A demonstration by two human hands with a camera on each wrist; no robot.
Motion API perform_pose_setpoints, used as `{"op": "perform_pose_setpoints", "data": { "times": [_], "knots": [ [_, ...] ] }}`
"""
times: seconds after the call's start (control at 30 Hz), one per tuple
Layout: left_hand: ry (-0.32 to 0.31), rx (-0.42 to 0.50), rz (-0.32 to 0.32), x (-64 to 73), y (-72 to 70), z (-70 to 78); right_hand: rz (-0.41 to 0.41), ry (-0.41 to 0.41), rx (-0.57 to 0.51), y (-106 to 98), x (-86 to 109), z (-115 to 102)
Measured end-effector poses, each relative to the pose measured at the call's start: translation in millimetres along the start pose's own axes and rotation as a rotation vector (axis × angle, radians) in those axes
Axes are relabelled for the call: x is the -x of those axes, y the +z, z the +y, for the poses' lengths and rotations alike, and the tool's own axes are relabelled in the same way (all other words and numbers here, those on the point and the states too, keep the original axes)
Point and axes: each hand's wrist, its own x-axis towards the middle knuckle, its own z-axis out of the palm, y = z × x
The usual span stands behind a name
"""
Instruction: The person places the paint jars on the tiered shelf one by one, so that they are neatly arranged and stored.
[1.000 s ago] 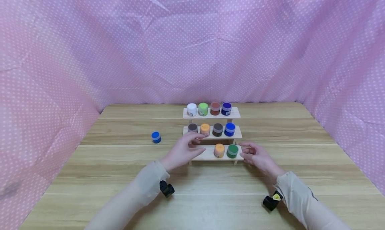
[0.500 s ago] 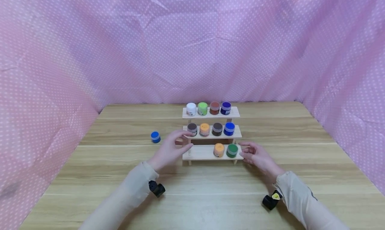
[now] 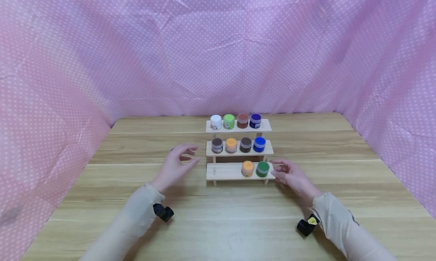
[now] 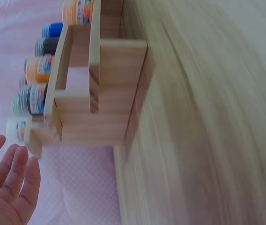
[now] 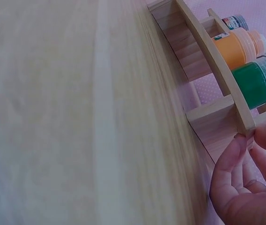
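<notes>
A three-tier wooden display rack (image 3: 225, 171) stands on the table, bearing small paint jars. On its lowest shelf are an orange jar (image 3: 248, 169) and a green jar (image 3: 262, 169), both toward the right. My right hand (image 3: 292, 178) holds that shelf's right end; in the right wrist view thumb and fingers (image 5: 231, 161) close on its corner. Left of the rack, my left hand (image 3: 173, 168) is over the table with nothing in it, fingers spread and slightly bent. Just behind it, a lone blue jar (image 3: 172, 149) is almost wholly hidden by the hand.
The middle shelf carries a dark brown jar (image 3: 217, 145), an orange one, a black one and a blue one (image 3: 259, 144). White (image 3: 216, 122), light green, reddish-brown and dark blue jars line the top shelf. A pink dotted cloth (image 3: 218, 56) hangs behind the wooden table (image 3: 231, 223).
My left hand has moved left from in front of the rack's left end to the lone blue jar, now covering it. The right hand has stayed at the shelf's end.
</notes>
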Motion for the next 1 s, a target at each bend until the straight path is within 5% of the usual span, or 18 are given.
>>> {"op": "perform_pose_setpoints", "data": {
  "times": [0.6,1.0],
  "knots": [
    [-0.197,-0.090,0.007,-3.8,-30.1,-36.9,0.004,-0.008,-0.021,0,-1.3,2],
    [-0.220,-0.104,-0.009,-9.9,-36.5,-52.6,0.012,-0.012,-0.014,1,-2.0,3]
  ]
}}
